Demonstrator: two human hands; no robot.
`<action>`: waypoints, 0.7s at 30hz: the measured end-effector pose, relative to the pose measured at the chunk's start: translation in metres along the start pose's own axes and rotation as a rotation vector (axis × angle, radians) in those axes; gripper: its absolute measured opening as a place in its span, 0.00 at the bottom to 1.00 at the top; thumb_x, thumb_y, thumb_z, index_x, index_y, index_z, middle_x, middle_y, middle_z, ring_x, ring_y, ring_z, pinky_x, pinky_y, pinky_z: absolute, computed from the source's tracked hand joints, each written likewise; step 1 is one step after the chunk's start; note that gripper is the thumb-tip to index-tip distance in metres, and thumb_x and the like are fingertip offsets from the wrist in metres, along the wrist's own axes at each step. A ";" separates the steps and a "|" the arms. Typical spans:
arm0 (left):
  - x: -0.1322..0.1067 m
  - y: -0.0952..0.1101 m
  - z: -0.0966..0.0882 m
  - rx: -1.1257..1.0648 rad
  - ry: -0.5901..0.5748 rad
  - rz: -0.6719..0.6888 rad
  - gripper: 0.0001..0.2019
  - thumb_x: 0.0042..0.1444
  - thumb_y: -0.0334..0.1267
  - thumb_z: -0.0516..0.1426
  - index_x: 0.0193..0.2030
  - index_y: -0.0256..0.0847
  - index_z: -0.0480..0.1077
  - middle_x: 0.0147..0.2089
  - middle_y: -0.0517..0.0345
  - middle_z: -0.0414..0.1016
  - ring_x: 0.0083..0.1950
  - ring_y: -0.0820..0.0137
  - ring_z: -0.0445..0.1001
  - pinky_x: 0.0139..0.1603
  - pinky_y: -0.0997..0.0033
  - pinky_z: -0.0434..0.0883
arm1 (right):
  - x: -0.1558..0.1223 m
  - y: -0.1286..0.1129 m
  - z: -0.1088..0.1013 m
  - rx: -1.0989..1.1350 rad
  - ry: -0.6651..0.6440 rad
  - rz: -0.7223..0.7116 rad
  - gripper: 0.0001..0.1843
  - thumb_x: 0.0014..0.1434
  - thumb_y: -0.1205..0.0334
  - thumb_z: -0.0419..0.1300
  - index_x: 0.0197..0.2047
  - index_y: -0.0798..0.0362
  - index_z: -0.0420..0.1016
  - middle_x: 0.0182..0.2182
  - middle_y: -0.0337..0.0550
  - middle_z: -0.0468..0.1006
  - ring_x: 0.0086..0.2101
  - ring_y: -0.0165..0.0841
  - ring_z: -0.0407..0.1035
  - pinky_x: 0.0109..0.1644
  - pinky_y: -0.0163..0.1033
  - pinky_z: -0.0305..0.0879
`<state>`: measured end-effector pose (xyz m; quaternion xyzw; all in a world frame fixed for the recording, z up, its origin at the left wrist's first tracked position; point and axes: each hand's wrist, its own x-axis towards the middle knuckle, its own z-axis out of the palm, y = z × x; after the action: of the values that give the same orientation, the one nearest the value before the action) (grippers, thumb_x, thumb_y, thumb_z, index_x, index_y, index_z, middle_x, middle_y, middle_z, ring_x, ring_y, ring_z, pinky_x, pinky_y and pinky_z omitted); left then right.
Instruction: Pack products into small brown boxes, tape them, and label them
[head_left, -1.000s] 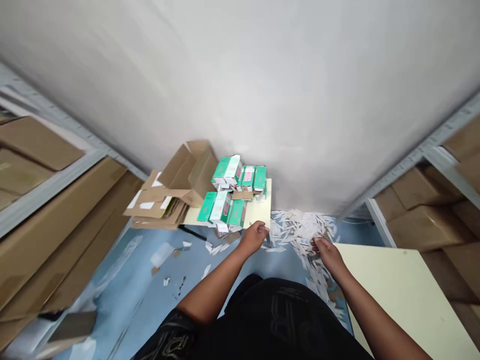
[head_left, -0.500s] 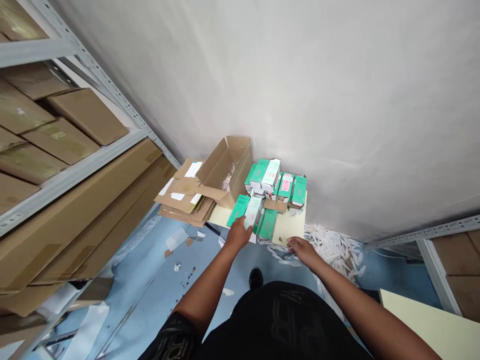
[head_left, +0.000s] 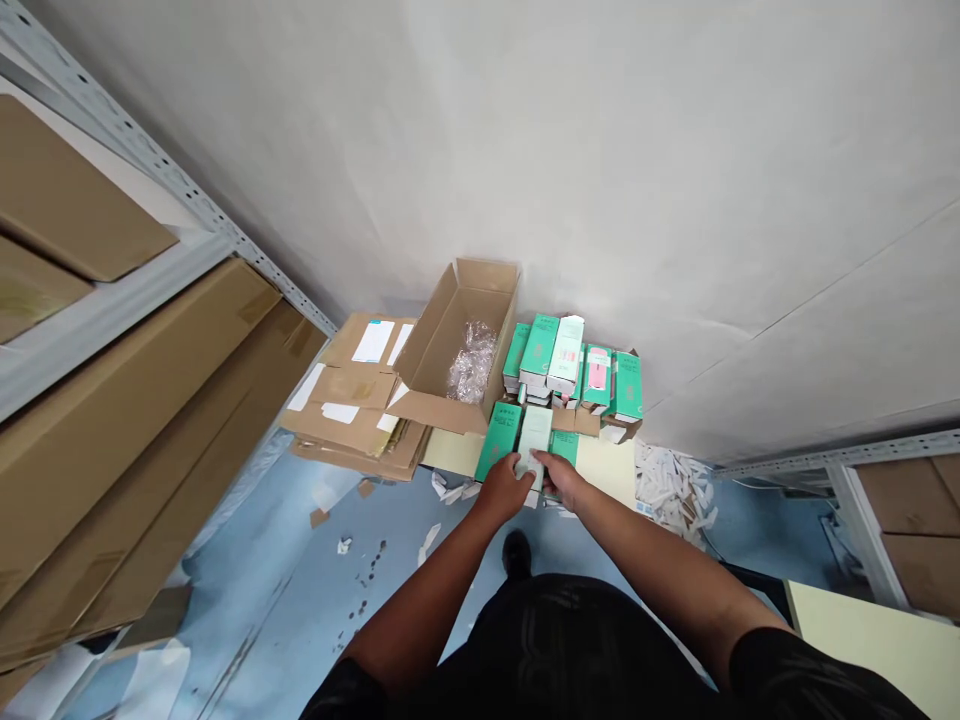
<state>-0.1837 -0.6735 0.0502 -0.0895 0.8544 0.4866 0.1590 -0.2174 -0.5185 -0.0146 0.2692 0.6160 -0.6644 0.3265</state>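
Observation:
Both of my hands are closed around the near end of a white carton [head_left: 535, 430], with the thumbs on its top. My left hand [head_left: 507, 490] grips its left side and my right hand [head_left: 561, 477] its right side; the undersides of the fingers are hidden. A green carton [head_left: 498, 438] lies to the left of the white one, and another green carton [head_left: 564, 448] is partly covered by my right hand. Behind them several more green and white cartons [head_left: 541, 345] are stacked against the wall.
An open cardboard box [head_left: 429, 408] with clear plastic wrap [head_left: 472, 362] inside stands left of the cartons on a pale table [head_left: 450, 451]. Flattened cardboard [head_left: 352, 392] lies further left. White paper scraps [head_left: 675, 485] heap on the floor at right. Metal shelving [head_left: 127, 290] with boxes flanks the left.
My right hand has moved left from the table's bare edge onto the white carton. My left hand stays at the carton. The view has shifted slightly to the right.

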 end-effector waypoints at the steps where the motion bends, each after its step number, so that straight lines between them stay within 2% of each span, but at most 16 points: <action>1: 0.003 0.000 -0.002 -0.029 -0.004 -0.019 0.18 0.55 0.43 0.62 0.52 0.40 0.74 0.53 0.45 0.79 0.52 0.57 0.77 0.56 0.60 0.68 | 0.000 -0.001 0.002 0.011 0.016 0.014 0.20 0.60 0.41 0.62 0.39 0.51 0.73 0.25 0.38 0.76 0.21 0.28 0.64 0.21 0.31 0.57; 4: 0.010 0.000 -0.003 -0.100 -0.016 -0.036 0.14 0.57 0.42 0.61 0.49 0.41 0.74 0.50 0.48 0.80 0.52 0.59 0.77 0.55 0.61 0.69 | -0.002 -0.004 0.006 0.041 0.056 0.050 0.19 0.60 0.43 0.62 0.39 0.52 0.75 0.26 0.41 0.79 0.23 0.30 0.70 0.25 0.33 0.64; 7: 0.015 0.002 0.003 -0.104 -0.020 0.010 0.15 0.57 0.39 0.60 0.50 0.39 0.73 0.51 0.46 0.79 0.53 0.60 0.77 0.56 0.60 0.69 | -0.007 -0.007 0.007 0.069 0.077 0.044 0.18 0.61 0.45 0.62 0.43 0.51 0.76 0.31 0.43 0.82 0.29 0.35 0.75 0.32 0.38 0.71; 10: 0.019 0.004 0.010 -0.098 0.004 0.077 0.18 0.54 0.35 0.60 0.52 0.37 0.72 0.55 0.43 0.76 0.55 0.59 0.76 0.59 0.58 0.69 | -0.017 -0.013 0.006 0.091 0.122 0.024 0.19 0.62 0.44 0.61 0.47 0.49 0.75 0.36 0.43 0.83 0.33 0.36 0.77 0.35 0.39 0.72; 13: 0.021 0.005 0.011 -0.197 0.012 0.102 0.20 0.53 0.33 0.60 0.54 0.38 0.71 0.57 0.43 0.75 0.54 0.60 0.77 0.59 0.58 0.70 | -0.029 -0.023 0.002 0.138 0.128 0.007 0.17 0.63 0.46 0.60 0.48 0.49 0.74 0.37 0.43 0.84 0.34 0.35 0.78 0.36 0.39 0.72; 15: 0.021 0.005 0.008 -0.258 0.008 0.128 0.18 0.55 0.35 0.59 0.54 0.39 0.72 0.56 0.45 0.76 0.54 0.60 0.77 0.59 0.58 0.71 | -0.041 -0.031 -0.001 0.183 0.099 0.006 0.16 0.64 0.49 0.61 0.47 0.50 0.73 0.36 0.44 0.84 0.33 0.36 0.78 0.35 0.39 0.72; 18: 0.018 0.005 0.001 -0.341 -0.002 0.156 0.16 0.59 0.43 0.57 0.51 0.40 0.74 0.52 0.47 0.79 0.52 0.60 0.77 0.57 0.57 0.72 | -0.063 -0.039 -0.010 0.263 0.024 -0.011 0.15 0.63 0.51 0.62 0.49 0.51 0.73 0.35 0.45 0.84 0.31 0.38 0.78 0.33 0.41 0.73; 21: 0.014 0.012 -0.003 -0.386 0.018 0.120 0.20 0.62 0.52 0.55 0.53 0.41 0.73 0.56 0.46 0.77 0.56 0.58 0.76 0.55 0.59 0.74 | -0.089 -0.041 -0.022 0.333 -0.045 -0.086 0.17 0.62 0.51 0.64 0.50 0.51 0.73 0.37 0.45 0.84 0.32 0.38 0.78 0.33 0.40 0.74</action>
<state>-0.2006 -0.6701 0.0566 -0.0714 0.7505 0.6490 0.1021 -0.1926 -0.4859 0.0774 0.2780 0.5009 -0.7764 0.2626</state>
